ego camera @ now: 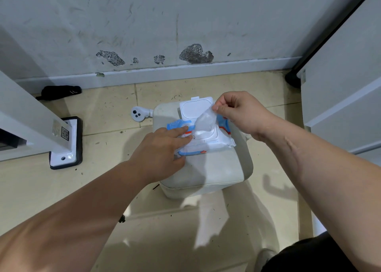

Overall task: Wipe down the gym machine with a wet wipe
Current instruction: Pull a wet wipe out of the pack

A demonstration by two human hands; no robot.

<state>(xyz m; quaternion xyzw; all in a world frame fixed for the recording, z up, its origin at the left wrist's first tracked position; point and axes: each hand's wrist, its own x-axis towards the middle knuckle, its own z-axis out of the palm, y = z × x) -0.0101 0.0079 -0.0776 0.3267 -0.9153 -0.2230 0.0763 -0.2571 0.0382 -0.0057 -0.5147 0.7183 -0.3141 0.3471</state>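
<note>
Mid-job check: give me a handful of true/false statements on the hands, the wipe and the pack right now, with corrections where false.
1. The right hand pinches a wet wipe that rises from the pack. True.
2. The pack's lid is shut. False: it is flipped open, towards the wall.
3. The left hand rests on the pack. True.
4. The pack lies on the bare floor. False: it sits on a pale cushioned stool.
5. The wipe is fully free of the pack. False: its lower end still meets the opening.
</note>
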